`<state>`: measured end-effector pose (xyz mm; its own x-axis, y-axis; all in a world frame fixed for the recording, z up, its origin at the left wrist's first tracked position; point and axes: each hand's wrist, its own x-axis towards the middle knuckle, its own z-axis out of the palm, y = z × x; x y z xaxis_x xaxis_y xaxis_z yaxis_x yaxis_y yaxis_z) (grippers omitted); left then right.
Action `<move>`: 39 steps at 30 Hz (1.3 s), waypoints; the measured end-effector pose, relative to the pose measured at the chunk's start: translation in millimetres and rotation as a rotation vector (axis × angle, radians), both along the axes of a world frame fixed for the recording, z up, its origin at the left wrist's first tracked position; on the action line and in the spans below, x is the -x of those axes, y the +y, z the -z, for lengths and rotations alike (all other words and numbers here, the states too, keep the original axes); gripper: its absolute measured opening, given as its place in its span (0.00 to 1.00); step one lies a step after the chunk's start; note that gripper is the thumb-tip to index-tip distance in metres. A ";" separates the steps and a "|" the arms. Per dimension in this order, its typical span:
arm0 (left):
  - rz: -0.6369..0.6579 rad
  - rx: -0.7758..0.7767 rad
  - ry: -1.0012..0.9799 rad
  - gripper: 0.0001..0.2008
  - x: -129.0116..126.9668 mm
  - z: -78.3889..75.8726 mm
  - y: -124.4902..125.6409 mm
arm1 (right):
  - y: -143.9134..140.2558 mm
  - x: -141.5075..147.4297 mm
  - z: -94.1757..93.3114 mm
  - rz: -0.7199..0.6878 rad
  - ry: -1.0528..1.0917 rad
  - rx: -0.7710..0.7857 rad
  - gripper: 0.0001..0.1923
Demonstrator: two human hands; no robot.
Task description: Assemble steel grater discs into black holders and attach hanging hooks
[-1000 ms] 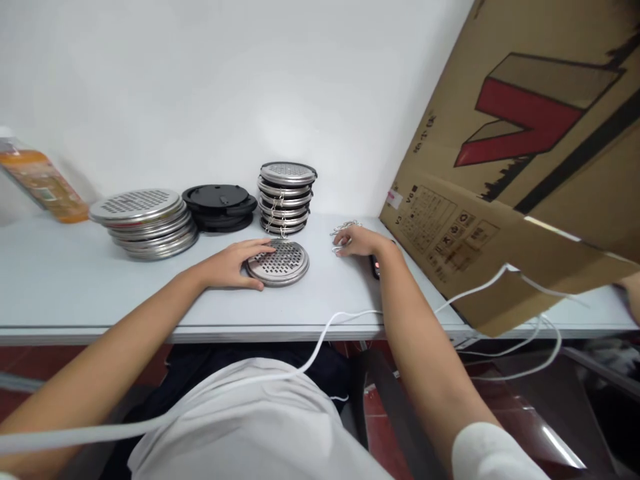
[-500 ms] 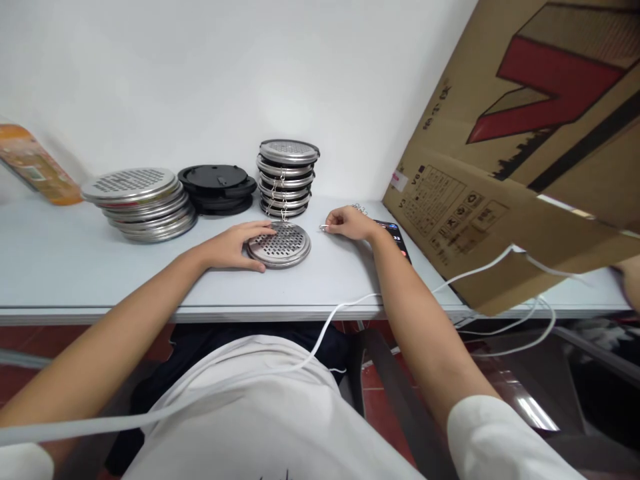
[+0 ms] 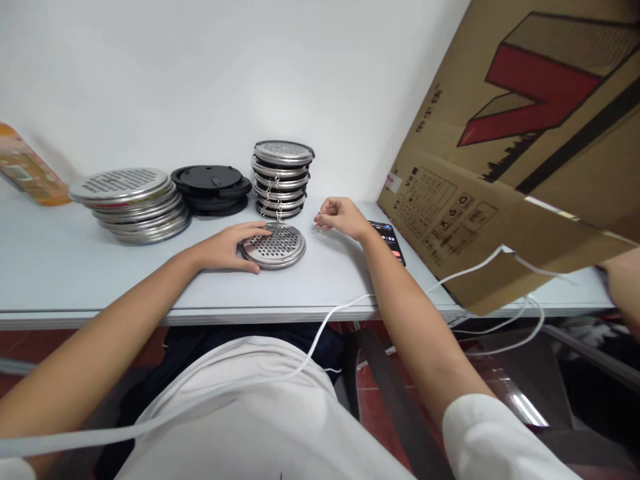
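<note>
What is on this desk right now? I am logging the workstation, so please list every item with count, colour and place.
Perforated disc: one, silver, flat on the table centre, under the left hand.
Small disc stack: one stack, silver and black, behind that disc.
Black lids: one short stack, left of the small stack.
Large disc stack: one, silver, far left.
Orange packet: one, leaning at the left wall.
Phone: one, black, screen lit, right of the right hand.
Cardboard box: one, brown with red print, right.
Cable: white, over the table edge.
Table: one, pale grey.
Left hand: resting on the disc.
Right hand: raised, pinching a small metal clip.
</note>
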<state>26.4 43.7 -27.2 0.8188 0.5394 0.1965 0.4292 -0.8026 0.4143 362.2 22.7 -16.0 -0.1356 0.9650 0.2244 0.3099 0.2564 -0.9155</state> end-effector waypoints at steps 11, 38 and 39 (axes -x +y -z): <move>0.010 -0.011 -0.017 0.47 2.7 5.7 3.3 | -6.4 19.2 -0.3 -0.105 -0.069 0.091 0.08; 0.078 -0.380 -0.075 0.28 -2.4 -7.2 -13.1 | 5.5 9.4 9.3 0.241 -0.574 -0.062 0.05; 0.075 -0.375 -0.071 0.28 -2.4 -7.9 -13.1 | 5.5 7.8 9.1 0.261 -0.606 -0.038 0.05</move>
